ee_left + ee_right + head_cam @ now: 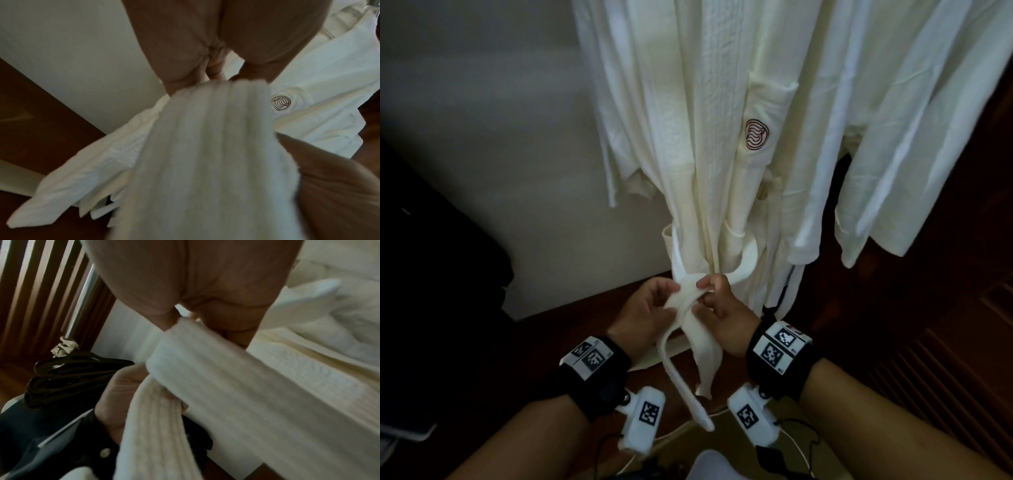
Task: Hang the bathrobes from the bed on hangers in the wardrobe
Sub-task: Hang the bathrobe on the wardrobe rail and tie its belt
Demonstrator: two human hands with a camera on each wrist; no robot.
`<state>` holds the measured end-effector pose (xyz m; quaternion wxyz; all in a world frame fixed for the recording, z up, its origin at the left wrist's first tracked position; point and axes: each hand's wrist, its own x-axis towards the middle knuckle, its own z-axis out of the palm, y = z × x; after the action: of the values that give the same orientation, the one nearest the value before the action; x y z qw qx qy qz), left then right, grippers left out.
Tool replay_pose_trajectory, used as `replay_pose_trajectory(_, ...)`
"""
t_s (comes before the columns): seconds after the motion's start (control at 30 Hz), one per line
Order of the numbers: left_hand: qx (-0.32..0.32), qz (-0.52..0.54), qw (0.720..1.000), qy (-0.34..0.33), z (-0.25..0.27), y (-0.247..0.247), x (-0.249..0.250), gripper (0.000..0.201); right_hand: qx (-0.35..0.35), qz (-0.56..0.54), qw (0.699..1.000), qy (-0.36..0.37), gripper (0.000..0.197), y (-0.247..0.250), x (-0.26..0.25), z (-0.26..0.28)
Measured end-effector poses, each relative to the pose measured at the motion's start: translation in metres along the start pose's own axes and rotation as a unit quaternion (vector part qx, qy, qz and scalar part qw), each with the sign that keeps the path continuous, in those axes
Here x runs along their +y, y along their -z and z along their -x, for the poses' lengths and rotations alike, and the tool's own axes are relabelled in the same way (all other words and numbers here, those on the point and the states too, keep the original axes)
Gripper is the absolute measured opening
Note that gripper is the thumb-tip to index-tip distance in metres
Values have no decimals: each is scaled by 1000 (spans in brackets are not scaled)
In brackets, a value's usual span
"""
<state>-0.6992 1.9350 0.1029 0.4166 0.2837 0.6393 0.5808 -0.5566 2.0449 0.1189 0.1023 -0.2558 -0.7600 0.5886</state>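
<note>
A cream bathrobe (709, 137) with a round red emblem on its pocket hangs in the wardrobe. Its belt (688, 301) is wrapped round its waist and crosses in front, two loose ends dangling down. My left hand (650, 305) grips the belt at the crossing from the left. My right hand (714, 291) pinches the belt from the right, thumb and fingers curled on it. A second white bathrobe (893, 120) hangs to the right. The ribbed belt (205, 154) fills the left wrist view, the same robe (308, 100) behind it. In the right wrist view the belt (216, 378) crosses under my fingers.
A white wardrobe wall (500, 137) stands behind the robes on the left. Dark wooden slatted door (945, 359) is on the right, and a wooden floor (592, 301) is below. Black hangers (72, 374) lie in a pile at lower left in the right wrist view.
</note>
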Motion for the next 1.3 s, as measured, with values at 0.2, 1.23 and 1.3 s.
replay_pose_trajectory(0.2,-3,4,1000,-16,-10,-3,5,42,-80,-28,992,-91,78,-8,30,11)
replay_pose_trajectory(1.23,-131,-557,818,56,-8,49,37,35,-52,241,968,-35,29,80,36,26)
replay_pose_trajectory(1.3,-181,-549,815,50,-8,25,26,33,-110,257,960,18,21,57,9,21)
